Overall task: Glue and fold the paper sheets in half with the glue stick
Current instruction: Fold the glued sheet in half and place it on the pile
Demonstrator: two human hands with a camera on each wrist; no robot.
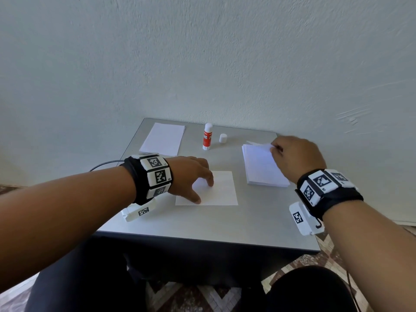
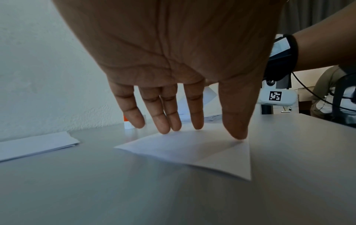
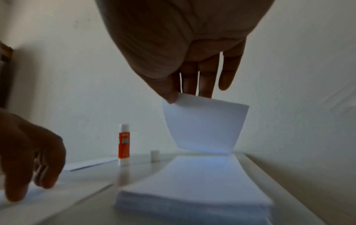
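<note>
A white folded sheet lies flat at the table's middle. My left hand rests on it with straight fingertips and thumb pressing down. At the right stands a thick stack of white sheets. My right hand pinches the far edge of the top sheet between thumb and fingers and curls it up off the stack. The orange and white glue stick stands upright and uncapped at the back, its white cap beside it.
A pile of folded white sheets lies at the back left of the grey table. A pale wall rises right behind the table. A cable runs off the table's left side. My dark-trousered knees sit below the front edge.
</note>
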